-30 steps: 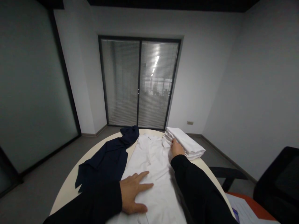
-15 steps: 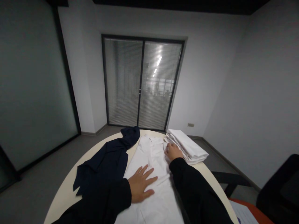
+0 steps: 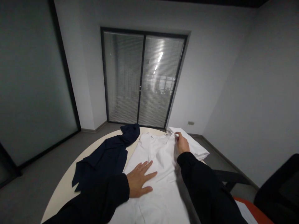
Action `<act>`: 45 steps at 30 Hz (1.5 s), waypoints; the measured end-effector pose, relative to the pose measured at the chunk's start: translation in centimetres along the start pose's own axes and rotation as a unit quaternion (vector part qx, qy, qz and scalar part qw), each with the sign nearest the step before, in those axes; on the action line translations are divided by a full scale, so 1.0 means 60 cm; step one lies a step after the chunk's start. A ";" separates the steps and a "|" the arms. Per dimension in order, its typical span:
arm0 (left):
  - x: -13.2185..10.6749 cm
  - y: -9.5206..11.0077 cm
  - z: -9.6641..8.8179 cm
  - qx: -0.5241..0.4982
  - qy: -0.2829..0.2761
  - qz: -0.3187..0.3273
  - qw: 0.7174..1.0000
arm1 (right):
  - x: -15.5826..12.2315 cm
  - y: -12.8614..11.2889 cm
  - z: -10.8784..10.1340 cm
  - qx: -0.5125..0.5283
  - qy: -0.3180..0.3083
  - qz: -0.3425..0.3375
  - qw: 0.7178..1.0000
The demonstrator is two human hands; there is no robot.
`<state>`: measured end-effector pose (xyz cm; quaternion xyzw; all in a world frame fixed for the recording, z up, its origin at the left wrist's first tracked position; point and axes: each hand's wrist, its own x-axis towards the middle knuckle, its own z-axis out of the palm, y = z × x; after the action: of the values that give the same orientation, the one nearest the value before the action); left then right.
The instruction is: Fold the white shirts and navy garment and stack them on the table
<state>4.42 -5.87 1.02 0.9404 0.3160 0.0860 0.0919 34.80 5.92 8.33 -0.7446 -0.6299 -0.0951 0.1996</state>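
A white shirt lies lengthwise on the round table in front of me. Spread flat on its middle is my left hand, fingers apart, palm down. At the shirt's far right edge, my right hand pinches the cloth and holds it raised, so that side slopes up off the table. Just behind and right of that hand sits a folded white cloth stack, partly covered by the lifted fabric. A dark navy garment lies crumpled to the left of the shirt.
The pale round table has its curved edge showing at the left. A black chair and an orange surface with papers stand at lower right. Beyond the table are a blinded glass door and white walls.
My right hand has moved right and slightly away from me, drawing the shirt's right edge up and outward over part of the folded stack. My left hand stays flat on the shirt.
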 end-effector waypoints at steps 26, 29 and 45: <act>0.006 -0.027 0.000 0.005 -0.010 -0.007 1.000 | 0.033 -0.039 0.014 -0.196 0.002 -0.223 0.955; 0.011 -0.040 -0.001 0.013 -0.020 -0.005 1.000 | 0.019 -0.039 0.005 -0.179 -0.012 -0.218 0.959; 0.043 0.011 0.011 0.074 -0.014 -0.002 0.997 | -0.135 0.020 -0.019 -0.123 -0.169 -0.012 0.978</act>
<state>6.96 -4.91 0.79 0.9451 0.3220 0.0492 0.0270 34.54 -2.01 5.96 -0.7613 -0.6466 -0.0469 -0.0038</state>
